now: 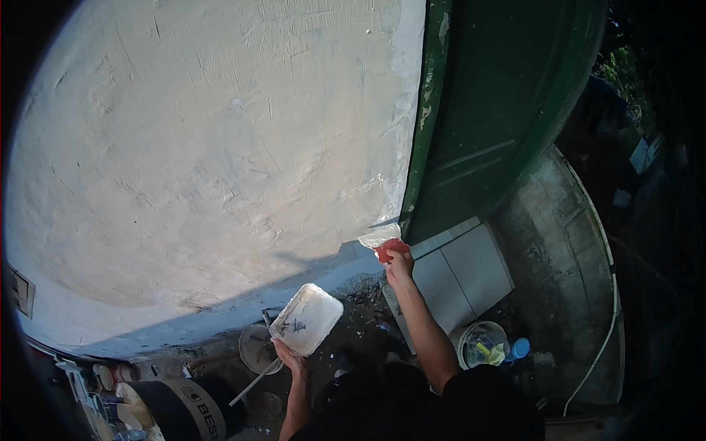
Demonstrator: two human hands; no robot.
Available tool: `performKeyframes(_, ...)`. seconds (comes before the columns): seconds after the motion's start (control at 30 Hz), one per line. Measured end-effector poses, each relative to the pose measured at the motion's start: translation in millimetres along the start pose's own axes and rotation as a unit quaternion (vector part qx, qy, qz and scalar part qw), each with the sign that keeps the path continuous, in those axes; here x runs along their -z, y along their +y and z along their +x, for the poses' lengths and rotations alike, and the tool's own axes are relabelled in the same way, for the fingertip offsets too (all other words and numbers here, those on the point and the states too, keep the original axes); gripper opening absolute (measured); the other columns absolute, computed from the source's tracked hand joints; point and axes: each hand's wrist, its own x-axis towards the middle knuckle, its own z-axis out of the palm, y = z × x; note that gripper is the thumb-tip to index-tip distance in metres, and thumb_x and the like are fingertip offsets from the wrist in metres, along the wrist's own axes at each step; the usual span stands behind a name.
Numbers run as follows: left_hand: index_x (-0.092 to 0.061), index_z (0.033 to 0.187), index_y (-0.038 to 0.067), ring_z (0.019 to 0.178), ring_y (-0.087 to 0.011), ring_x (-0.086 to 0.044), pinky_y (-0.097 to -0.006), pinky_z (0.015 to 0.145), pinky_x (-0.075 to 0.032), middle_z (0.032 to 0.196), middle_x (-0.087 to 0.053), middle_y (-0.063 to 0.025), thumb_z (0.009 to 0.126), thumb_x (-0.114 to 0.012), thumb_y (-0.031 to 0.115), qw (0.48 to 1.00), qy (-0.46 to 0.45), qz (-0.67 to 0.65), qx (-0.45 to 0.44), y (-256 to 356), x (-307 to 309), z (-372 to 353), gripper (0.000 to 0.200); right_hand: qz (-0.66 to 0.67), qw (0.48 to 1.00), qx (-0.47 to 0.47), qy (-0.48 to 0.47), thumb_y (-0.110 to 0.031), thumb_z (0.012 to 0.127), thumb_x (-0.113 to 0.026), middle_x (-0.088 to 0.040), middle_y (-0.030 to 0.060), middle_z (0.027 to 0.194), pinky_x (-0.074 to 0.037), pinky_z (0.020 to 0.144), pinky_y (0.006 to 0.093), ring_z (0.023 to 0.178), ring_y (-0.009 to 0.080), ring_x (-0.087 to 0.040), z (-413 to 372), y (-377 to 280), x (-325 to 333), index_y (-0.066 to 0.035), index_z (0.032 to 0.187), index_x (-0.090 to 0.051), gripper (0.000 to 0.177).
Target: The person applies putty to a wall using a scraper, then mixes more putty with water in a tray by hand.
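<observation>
My right hand (399, 267) grips a red putty spreader (390, 251) whose edge is loaded with white putty. The spreader is at the lower right part of the white wall (220, 147), close beside the green door frame (426, 110). Lower down, my left hand (290, 359) is closed on the near edge of a shallow white rectangular tray (337, 309), held tilted, with putty smeared inside. The wall's surface carries uneven putty strokes and ridges, and shadow covers its bottom strip.
A round bucket (254, 351) with a stick (254, 384) sits below the tray. Pale tiles (471, 264) form a step under the green door (500, 95). Right of my arm stand another bucket (462, 351) and a blue container (521, 348). A black drum (173, 404) is at lower left.
</observation>
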Motion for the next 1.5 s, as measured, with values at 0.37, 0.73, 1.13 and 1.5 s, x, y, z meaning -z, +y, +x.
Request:
performKeyframes(0.37,-0.043,0.132,0.007,0.113,-0.0243,-0.055,-0.0403,0.095,-0.047,0.128,-0.051,-0.0099,0.100,-0.029,0.052,0.999,0.010,0.034,-0.005,-3.2,16.4,11.3,0.057,0.051,0.996,-0.012,-0.071,0.007,0.080,-0.060,-0.059,0.0073,0.102,-0.053,0.085,0.0406,0.094,0.0225,-0.061,50.0,0.1,-2.9,-0.006,0.107,-0.054,0.030)
performKeyframes(0.73,-0.039,0.136,0.010,0.115,-0.0312,-0.055,-0.0478,0.095,-0.048,0.132,-0.049,-0.0120,0.095,-0.021,0.065,0.988,-0.027,0.148,-0.044,-12.5,23.3,23.7,0.071,0.066,0.985,0.060,-0.145,0.004,0.084,-0.059,-0.058,0.0066,0.105,-0.052,0.086,0.0370,0.098,0.0195,-0.060,-6.0,-68.7,-93.0,-0.006,0.110,-0.053,0.029)
performKeyframes(1.13,-0.039,0.136,0.009,0.115,-0.0293,-0.055,-0.0467,0.097,-0.047,0.130,-0.051,-0.0121,0.097,-0.020,0.061,0.995,-0.055,0.081,-0.021,-12.9,20.6,24.6,0.068,-0.077,0.950,0.242,-0.181,0.005,0.085,-0.059,-0.061,0.0059,0.105,-0.047,0.083,0.0273,0.094,0.0128,-0.059,-77.1,-177.5,-174.5,0.000,0.109,-0.057,0.025)
performKeyframes(1.5,-0.045,0.130,0.005,0.105,-0.0262,-0.059,-0.0419,0.089,-0.052,0.122,-0.054,-0.0116,0.101,-0.028,0.052,0.992,0.027,0.110,-0.059,-10.3,9.9,1.2,0.057,-0.552,0.408,0.719,-0.106,0.008,0.082,-0.051,-0.058,0.0303,0.118,-0.055,0.086,0.0409,0.112,0.0387,-0.059,-72.2,-210.3,-217.7,0.007,0.128,-0.050,0.046)
